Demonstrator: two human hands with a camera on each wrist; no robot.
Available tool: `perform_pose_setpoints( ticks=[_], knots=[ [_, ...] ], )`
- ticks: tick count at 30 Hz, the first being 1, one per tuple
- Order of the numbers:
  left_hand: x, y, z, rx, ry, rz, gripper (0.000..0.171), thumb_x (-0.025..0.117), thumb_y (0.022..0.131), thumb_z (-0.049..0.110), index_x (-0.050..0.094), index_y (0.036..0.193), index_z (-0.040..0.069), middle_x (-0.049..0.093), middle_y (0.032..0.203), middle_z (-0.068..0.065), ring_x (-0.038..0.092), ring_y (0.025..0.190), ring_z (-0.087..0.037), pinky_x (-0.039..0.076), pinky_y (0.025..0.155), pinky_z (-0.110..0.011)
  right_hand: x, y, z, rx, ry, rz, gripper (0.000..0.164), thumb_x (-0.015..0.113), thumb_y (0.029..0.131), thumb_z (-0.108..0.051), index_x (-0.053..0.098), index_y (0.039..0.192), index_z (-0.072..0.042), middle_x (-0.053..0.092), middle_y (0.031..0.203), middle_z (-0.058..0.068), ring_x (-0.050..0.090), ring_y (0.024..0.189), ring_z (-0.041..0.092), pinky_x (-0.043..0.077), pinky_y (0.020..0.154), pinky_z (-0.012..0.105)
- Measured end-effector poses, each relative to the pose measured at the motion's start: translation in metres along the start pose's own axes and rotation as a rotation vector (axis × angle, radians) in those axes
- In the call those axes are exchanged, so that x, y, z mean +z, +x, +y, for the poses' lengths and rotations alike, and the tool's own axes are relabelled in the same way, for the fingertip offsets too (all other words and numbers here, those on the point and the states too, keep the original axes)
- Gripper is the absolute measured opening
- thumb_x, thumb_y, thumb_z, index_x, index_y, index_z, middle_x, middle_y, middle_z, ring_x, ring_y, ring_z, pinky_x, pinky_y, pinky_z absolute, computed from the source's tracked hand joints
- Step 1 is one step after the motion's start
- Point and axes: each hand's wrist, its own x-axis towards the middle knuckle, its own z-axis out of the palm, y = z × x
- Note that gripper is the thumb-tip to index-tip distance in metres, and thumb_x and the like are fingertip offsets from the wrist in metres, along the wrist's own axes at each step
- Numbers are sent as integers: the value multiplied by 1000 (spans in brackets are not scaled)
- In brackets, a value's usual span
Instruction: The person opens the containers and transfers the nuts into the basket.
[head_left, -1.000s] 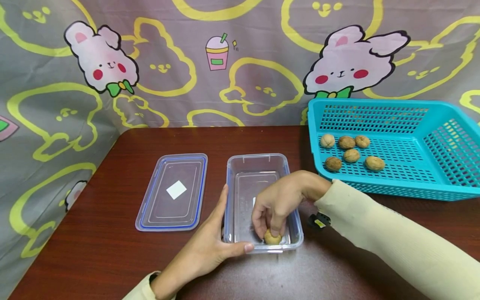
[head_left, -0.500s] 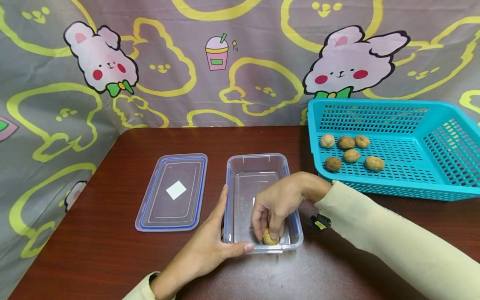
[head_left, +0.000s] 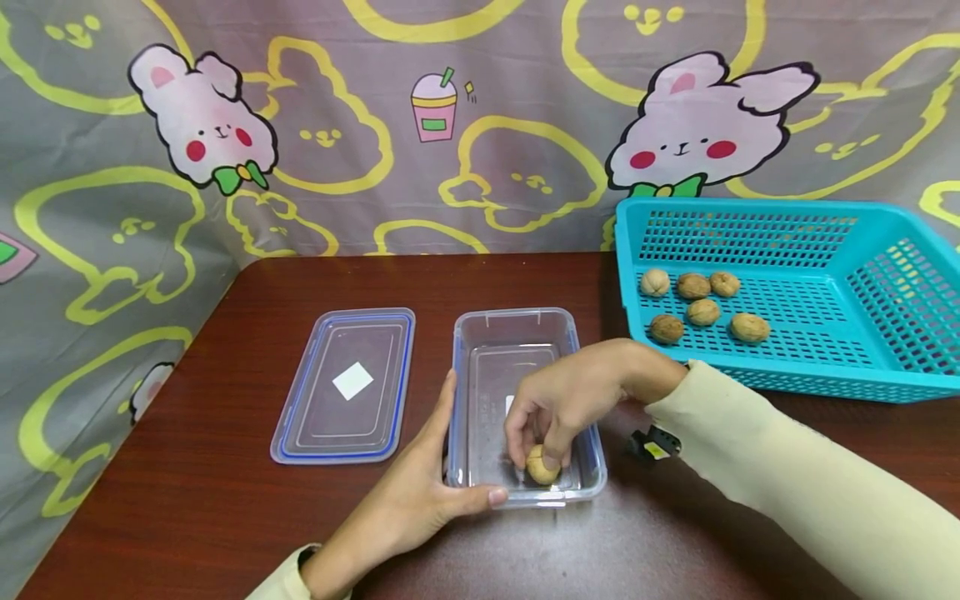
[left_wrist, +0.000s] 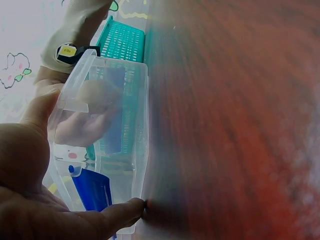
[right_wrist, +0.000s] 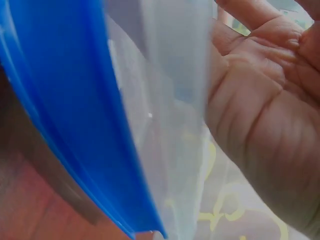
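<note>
In the head view, my right hand (head_left: 573, 396) reaches down into a clear plastic container (head_left: 506, 329) and pinches a walnut (head_left: 543, 467) near its close end. The fingertips lie right around the nut, low in the box. My left hand (head_left: 408, 483) grips the container's near left corner, thumb along the front rim and fingers against the left side. Through the clear wall in the left wrist view the walnut (left_wrist: 97, 94) shows blurred, with a blue latch (left_wrist: 94, 190) below. A blue latch (right_wrist: 75, 100) fills much of the right wrist view beside my palm.
A clear lid (head_left: 318, 392) with a blue seal and white label lies left of the container on the dark wooden table (head_left: 225, 483). At the back right stands a turquoise basket (head_left: 817, 317) holding several walnuts (head_left: 702, 312). A cartoon-print cloth hangs behind.
The walnut has shifted slightly away from the container's near wall with my right hand, and that forearm has moved a little to the right. My left hand keeps its place.
</note>
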Motion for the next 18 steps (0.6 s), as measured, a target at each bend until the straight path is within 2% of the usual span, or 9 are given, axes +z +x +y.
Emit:
perform_pose_setpoints(
  ticks=[9, 18],
  knots=[
    [0, 0, 0, -4, 2, 2, 137, 96, 75, 36, -5, 168, 37, 13, 176, -6, 27, 157, -27, 23, 128, -58, -5, -33, -7, -27, -79, 162, 25, 71, 92, 0, 76, 116, -5, 77, 100, -2, 70, 88, 7, 60, 83, 25],
    [0, 0, 1, -6, -4, 8, 138, 96, 74, 36, -4, 168, 37, 13, 176, -5, 26, 157, -26, 22, 129, -57, -6, -78, -7, -91, -27, 336, 22, 72, 96, -9, 74, 118, -8, 71, 97, 7, 67, 84, 16, 59, 76, 27]
  ],
)
